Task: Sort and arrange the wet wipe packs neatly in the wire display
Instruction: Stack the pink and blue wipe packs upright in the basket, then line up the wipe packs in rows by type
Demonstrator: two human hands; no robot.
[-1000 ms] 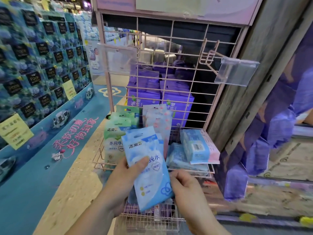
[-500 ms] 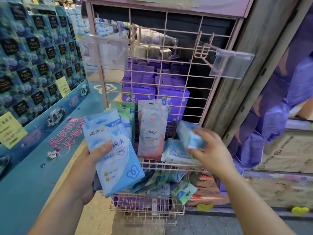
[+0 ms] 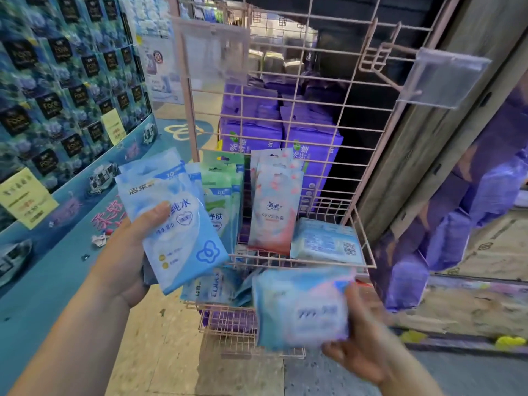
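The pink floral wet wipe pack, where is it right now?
In the head view, the pink floral wet wipe pack stands upright mid-shelf in the pink wire display, between the green packs and a flat-lying pale blue pack.

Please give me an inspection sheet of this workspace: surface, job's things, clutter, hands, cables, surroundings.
Surface: pink wire display, upper shelf and a lower basket.
Job's things: green packs and pink packs stand upright on the shelf; one blue pack lies flat beside them; loose packs lie jumbled underneath.
Clutter: small scraps on the blue floor.
Hands: left hand holds tall blue packs; right hand holds a blurred flat blue pack.
Cables: nothing seen.
Surroundings: purple packages behind the grid; wall of blue boxes at left; clear tag holder on a hook.
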